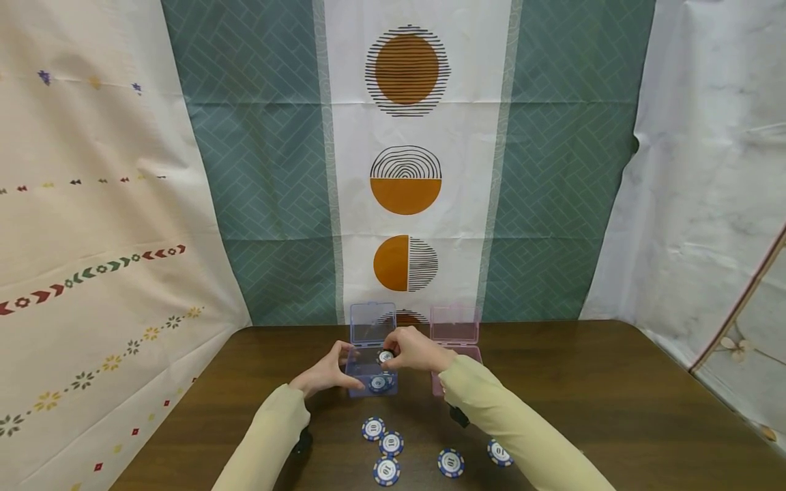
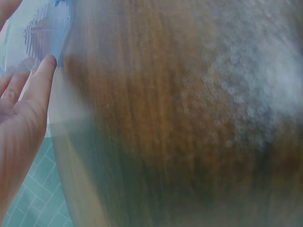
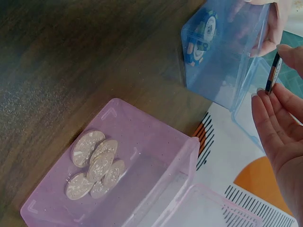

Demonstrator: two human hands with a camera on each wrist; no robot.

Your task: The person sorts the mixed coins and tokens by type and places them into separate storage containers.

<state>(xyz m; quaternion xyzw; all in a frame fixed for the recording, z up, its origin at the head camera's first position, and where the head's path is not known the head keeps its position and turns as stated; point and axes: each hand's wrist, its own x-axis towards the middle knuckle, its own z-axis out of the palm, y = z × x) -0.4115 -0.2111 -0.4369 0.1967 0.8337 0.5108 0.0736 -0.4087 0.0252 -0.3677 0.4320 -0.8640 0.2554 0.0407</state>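
Note:
My right hand (image 1: pixel 420 349) pinches a dark-edged poker chip (image 3: pixel 273 73) between thumb and fingertips, above the open blue see-through plastic box (image 1: pixel 362 368). My left hand (image 1: pixel 324 374) grips the left side of that box, thumb at the front and fingers toward the back. Blue and white poker chips (image 3: pixel 208 28) lie inside the box near its front. The box's hinged lid (image 1: pixel 372 323) stands raised at the back. In the left wrist view the left fingers (image 2: pixel 42 85) show beside the box, and the rest of it is cut off.
Right of the blue box stands an open pink box (image 3: pixel 156 137) with several pale discs (image 3: pixel 102 165) inside; the right forearm partly covers it. Several blue and white chips (image 1: pixel 391 443) lie on the dark wooden table (image 1: pixel 565 395) nearer me. Patterned cloth (image 1: pixel 424 273) hangs behind.

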